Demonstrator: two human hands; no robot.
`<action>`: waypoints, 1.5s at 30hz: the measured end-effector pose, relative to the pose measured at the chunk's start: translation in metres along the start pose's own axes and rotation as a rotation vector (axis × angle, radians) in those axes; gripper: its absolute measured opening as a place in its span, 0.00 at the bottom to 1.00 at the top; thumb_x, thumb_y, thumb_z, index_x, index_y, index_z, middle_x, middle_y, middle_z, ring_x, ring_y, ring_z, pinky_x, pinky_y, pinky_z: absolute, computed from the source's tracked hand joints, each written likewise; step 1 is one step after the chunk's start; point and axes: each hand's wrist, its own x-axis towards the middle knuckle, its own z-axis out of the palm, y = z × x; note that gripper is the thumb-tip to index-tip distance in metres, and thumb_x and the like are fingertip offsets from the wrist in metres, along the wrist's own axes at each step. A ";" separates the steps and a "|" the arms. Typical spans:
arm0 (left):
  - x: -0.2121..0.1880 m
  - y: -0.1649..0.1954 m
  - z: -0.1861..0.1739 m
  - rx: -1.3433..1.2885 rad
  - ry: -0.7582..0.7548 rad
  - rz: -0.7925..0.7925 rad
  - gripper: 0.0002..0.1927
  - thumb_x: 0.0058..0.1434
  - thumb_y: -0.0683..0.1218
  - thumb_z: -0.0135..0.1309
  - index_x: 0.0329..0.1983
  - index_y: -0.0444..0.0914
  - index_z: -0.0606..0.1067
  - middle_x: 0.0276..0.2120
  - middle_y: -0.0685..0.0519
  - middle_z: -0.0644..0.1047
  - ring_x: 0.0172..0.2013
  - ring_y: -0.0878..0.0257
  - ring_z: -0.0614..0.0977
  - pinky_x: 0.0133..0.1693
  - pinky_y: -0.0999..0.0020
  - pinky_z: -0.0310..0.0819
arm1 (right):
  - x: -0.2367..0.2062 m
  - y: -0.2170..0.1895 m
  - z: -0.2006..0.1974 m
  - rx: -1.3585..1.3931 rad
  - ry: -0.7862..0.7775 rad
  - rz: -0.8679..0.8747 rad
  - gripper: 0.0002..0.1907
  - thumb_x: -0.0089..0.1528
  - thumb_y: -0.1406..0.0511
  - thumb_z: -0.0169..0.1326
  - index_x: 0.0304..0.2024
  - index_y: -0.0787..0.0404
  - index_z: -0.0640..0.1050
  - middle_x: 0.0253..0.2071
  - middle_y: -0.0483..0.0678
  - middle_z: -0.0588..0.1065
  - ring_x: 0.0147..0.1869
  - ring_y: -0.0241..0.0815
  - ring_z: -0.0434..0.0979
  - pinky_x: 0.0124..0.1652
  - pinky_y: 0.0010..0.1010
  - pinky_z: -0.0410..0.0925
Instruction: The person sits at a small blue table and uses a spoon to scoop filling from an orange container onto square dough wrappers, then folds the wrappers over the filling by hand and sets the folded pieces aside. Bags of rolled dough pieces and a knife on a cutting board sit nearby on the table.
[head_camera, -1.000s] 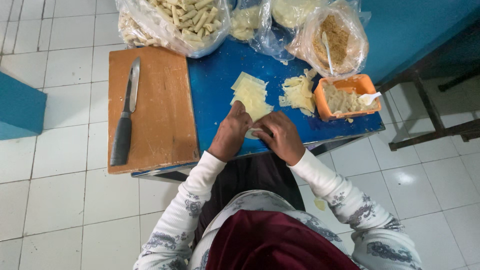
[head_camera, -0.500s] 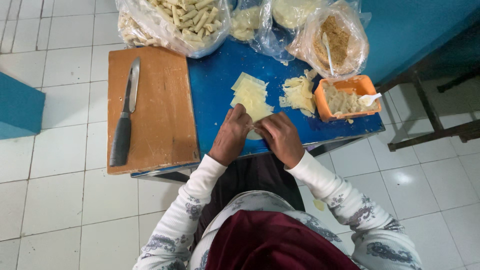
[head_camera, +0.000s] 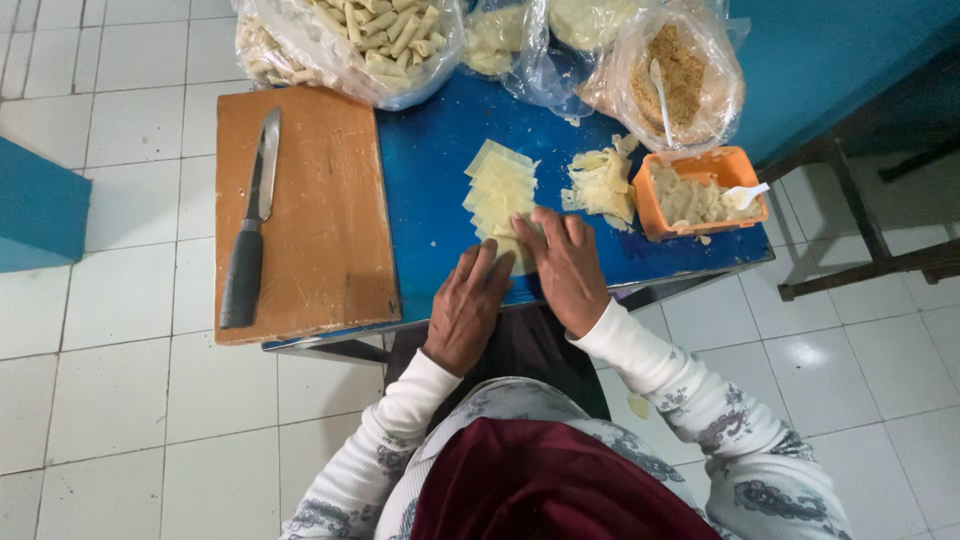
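Both hands have slid forward onto the wrappers (head_camera: 500, 195) lying on the blue table (head_camera: 425, 190). Left hand (head_camera: 467, 305) and right hand (head_camera: 567, 270) are pressing flat, fingers spread, gripping nothing, near the orange tub (head_camera: 700, 195).

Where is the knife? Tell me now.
In the head view, the knife lies on the wooden cutting board, left of the blue table, apart from both hands.

Both hands lie side by side, palms down; left hand (head_camera: 467, 305) fingers extended; right hand (head_camera: 566, 268) fingers spread flat.
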 end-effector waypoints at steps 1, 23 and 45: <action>0.000 -0.001 0.000 -0.001 -0.004 0.003 0.21 0.61 0.43 0.58 0.57 0.35 0.73 0.57 0.46 0.71 0.59 0.50 0.74 0.55 0.60 0.73 | 0.005 0.004 0.002 -0.037 -0.005 0.001 0.26 0.60 0.73 0.54 0.62 0.56 0.77 0.56 0.50 0.68 0.50 0.52 0.66 0.49 0.42 0.63; -0.007 0.001 0.006 -0.015 -0.022 -0.022 0.27 0.62 0.49 0.59 0.62 0.35 0.72 0.59 0.46 0.73 0.63 0.52 0.72 0.59 0.59 0.70 | 0.061 0.084 0.007 0.985 -0.414 0.347 0.11 0.69 0.67 0.54 0.54 0.62 0.79 0.37 0.42 0.79 0.39 0.29 0.78 0.40 0.22 0.70; -0.007 -0.001 0.001 -0.002 -0.051 -0.016 0.26 0.64 0.49 0.58 0.64 0.36 0.72 0.60 0.46 0.72 0.63 0.52 0.72 0.60 0.59 0.70 | 0.078 0.199 -0.063 -0.121 -0.192 0.365 0.04 0.69 0.61 0.62 0.42 0.51 0.87 0.38 0.48 0.83 0.39 0.49 0.83 0.43 0.40 0.73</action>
